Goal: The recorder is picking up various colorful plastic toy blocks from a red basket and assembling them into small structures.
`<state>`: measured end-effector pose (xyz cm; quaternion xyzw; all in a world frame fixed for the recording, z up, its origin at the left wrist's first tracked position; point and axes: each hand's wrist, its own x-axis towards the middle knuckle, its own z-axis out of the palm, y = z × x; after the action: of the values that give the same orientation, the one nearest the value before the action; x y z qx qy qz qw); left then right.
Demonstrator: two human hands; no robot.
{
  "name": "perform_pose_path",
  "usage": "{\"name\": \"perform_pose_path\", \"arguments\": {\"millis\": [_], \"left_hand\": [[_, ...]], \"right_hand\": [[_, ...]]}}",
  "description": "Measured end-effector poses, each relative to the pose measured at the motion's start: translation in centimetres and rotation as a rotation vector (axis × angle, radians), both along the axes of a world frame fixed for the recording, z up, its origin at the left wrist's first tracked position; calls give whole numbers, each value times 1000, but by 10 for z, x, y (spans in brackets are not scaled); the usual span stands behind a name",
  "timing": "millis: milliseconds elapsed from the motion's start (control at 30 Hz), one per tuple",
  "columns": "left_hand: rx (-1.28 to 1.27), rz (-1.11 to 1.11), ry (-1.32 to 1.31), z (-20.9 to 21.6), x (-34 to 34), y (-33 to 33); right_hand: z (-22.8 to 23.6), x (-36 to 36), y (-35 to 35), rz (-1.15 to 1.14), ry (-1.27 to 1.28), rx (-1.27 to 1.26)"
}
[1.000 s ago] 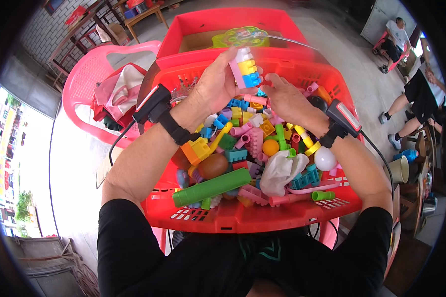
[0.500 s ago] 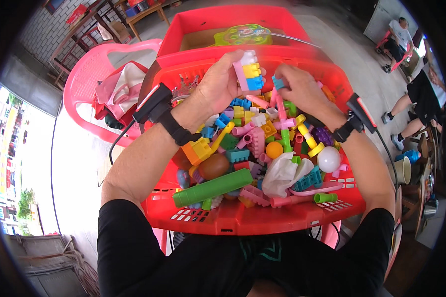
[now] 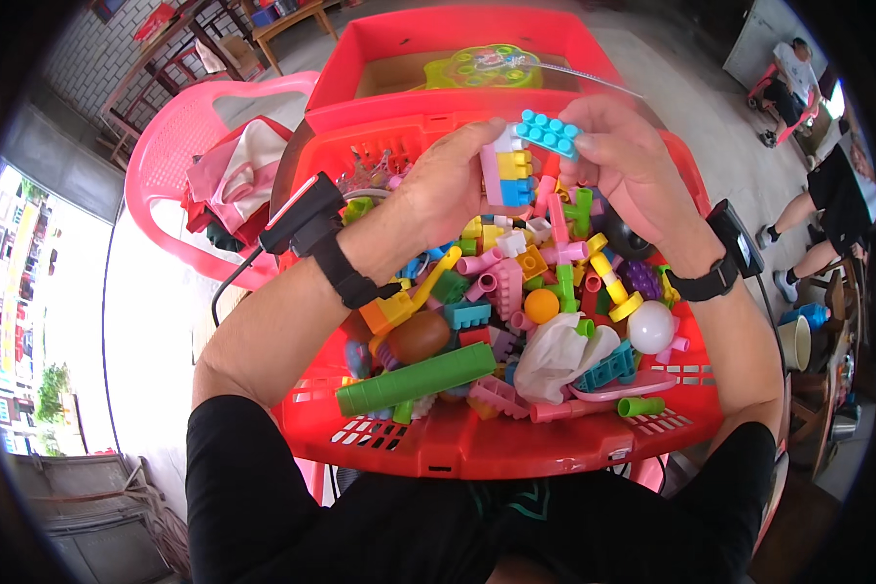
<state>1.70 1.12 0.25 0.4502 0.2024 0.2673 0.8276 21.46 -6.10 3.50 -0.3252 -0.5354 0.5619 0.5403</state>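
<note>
Above the far part of a red plastic basket (image 3: 438, 446), my left hand (image 3: 445, 185) is closed on a small stack of building blocks (image 3: 513, 170) in pink, white, yellow and blue. My right hand (image 3: 625, 161) pinches a light-blue building block (image 3: 549, 133) with its studs showing, tilted at the top of the stack. Whether the two touch cannot be made out. Below my hands the basket is heaped with mixed toy pieces: an orange ball (image 3: 541, 306), a white ball (image 3: 651, 327), a green half-tube (image 3: 417, 380) and a crumpled white bag (image 3: 558, 355).
Behind the basket stands a red box (image 3: 380, 107) with a yellow-green toy case (image 3: 484, 66) in it. A pink chair (image 3: 151, 180) with cloths on it is at the left. At the far right one person (image 3: 793, 88) sits and another (image 3: 813, 204) is partly visible.
My right hand has risen from the heap beside the stack, bringing the light-blue block up to the stack's top. The left hand with the stack has shifted slightly right and down.
</note>
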Motion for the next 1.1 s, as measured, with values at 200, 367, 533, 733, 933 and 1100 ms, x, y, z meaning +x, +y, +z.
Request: {"name": "perform_pose_path", "arguments": {"millis": [200,367,533,733,933,1100], "left_hand": [[21,63,-43,0,-1,0],[77,110,-8,2,-2,-3],[193,87,-70,3,-3,-4],[325,129,74,2,-3,-6],[350,76,95,1,-2,-7],[416,58,97,0,-3,-8]], "right_hand": [[-6,-1,1,-85,-52,-8],[-14,-8,1,-185,-358,127],[-16,-1,4,-250,-729,176],[-1,4,2,-192,-381,-74],[-15,2,9,-131,-448,107],[-12,1,6,-185,-561,156]]}}
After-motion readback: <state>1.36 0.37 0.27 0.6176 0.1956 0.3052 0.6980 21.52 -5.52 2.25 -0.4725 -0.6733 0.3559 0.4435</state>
